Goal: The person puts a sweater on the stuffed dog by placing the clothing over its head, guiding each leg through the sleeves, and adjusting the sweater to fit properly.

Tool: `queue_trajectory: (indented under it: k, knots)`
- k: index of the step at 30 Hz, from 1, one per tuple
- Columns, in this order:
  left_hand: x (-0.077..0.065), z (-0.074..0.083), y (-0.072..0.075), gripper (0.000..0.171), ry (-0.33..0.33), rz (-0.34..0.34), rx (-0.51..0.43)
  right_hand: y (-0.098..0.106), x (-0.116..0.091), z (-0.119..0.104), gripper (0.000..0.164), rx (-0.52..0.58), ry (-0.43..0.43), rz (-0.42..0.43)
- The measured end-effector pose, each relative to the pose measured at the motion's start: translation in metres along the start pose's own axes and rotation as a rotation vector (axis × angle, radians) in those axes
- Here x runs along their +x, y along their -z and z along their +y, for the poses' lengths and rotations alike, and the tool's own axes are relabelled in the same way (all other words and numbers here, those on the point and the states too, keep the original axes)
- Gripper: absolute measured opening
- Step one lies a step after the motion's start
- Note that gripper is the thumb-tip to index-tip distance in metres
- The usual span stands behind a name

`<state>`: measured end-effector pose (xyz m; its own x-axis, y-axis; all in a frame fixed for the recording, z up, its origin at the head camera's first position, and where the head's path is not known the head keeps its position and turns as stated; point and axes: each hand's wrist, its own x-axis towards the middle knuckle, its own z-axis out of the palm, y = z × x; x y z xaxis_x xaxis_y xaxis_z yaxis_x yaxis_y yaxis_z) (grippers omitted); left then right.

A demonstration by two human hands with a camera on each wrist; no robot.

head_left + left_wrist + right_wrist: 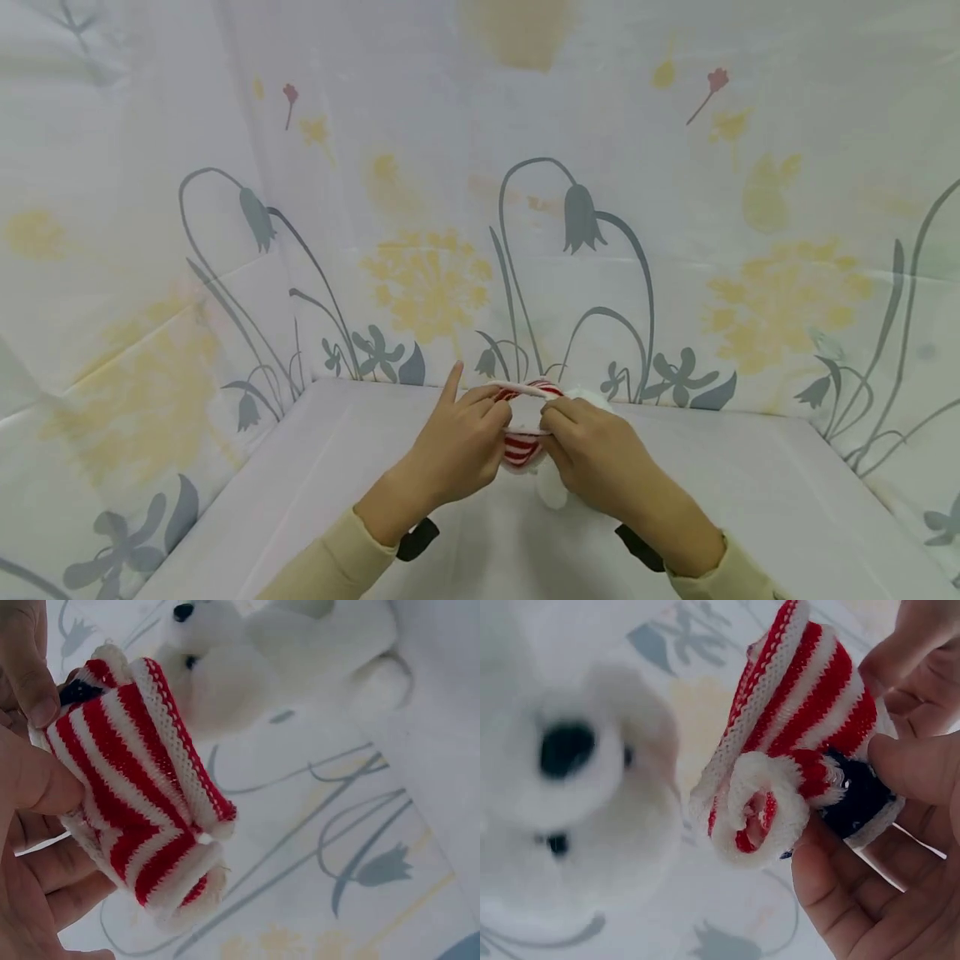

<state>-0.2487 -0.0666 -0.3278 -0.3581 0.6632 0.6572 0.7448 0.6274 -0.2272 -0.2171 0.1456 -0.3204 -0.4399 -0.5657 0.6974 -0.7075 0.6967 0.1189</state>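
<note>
Between both hands is a small knitted doll sweater [519, 450] with red and white stripes, held up with its opening stretched wide. My left hand [461, 442] pinches one side of the opening, its index finger pointing up. My right hand [603, 450] pinches the opposite side. In the right wrist view the sweater [832, 705] also shows a navy patch and a rolled white cuff. Beyond the sweater [120, 765], apart from it, is a white plush bear [225, 682] with black eyes. Its black nose shows in the right wrist view; in the head view the hands hide most of it.
A white table surface [360, 417] lies under the hands. Behind it and at the sides hangs a pale cloth [450, 192] printed with grey bellflowers and yellow blooms. Dark bands [417, 540] show at the wrists.
</note>
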Motion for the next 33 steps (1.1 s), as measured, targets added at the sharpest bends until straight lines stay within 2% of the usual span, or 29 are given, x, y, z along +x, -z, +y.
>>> queue_trajectory:
  k: [4,7,13,17,21,23,27,30,33]
  knots:
    - [0.023,0.004,-0.006,0.006,-0.038,0.012,-0.019,0.016,-0.003,0.018,0.016,-0.053,-0.005,0.027]
    - [0.038,0.006,-0.011,0.007,-0.047,-0.007,-0.049,0.022,-0.008,0.032,0.016,-0.088,-0.013,0.034]
    - [0.062,0.008,-0.029,0.007,-0.023,-0.128,-0.178,0.030,-0.016,0.055,0.019,-0.129,-0.037,-0.002]
    - [0.072,0.007,-0.041,0.004,0.004,-0.210,-0.239,0.029,-0.021,0.071,0.017,-0.080,-0.100,-0.078]
    - [0.074,0.003,-0.053,0.004,0.053,-0.259,-0.329,0.018,-0.031,0.088,0.012,0.057,-0.178,-0.171]
    - [0.072,0.001,-0.059,0.004,0.070,-0.252,-0.377,0.011,-0.036,0.095,0.016,0.123,-0.215,-0.203]
    - [0.067,-0.002,-0.069,0.004,0.112,-0.245,-0.463,0.002,-0.042,0.102,0.023,0.185,-0.262,-0.228]
    - [0.062,-0.004,-0.074,0.007,0.144,-0.251,-0.517,-0.002,-0.046,0.105,0.034,0.239,-0.290,-0.246]
    - [0.057,-0.004,-0.077,0.022,0.162,-0.262,-0.558,-0.006,-0.052,0.105,0.053,0.289,-0.334,-0.277]
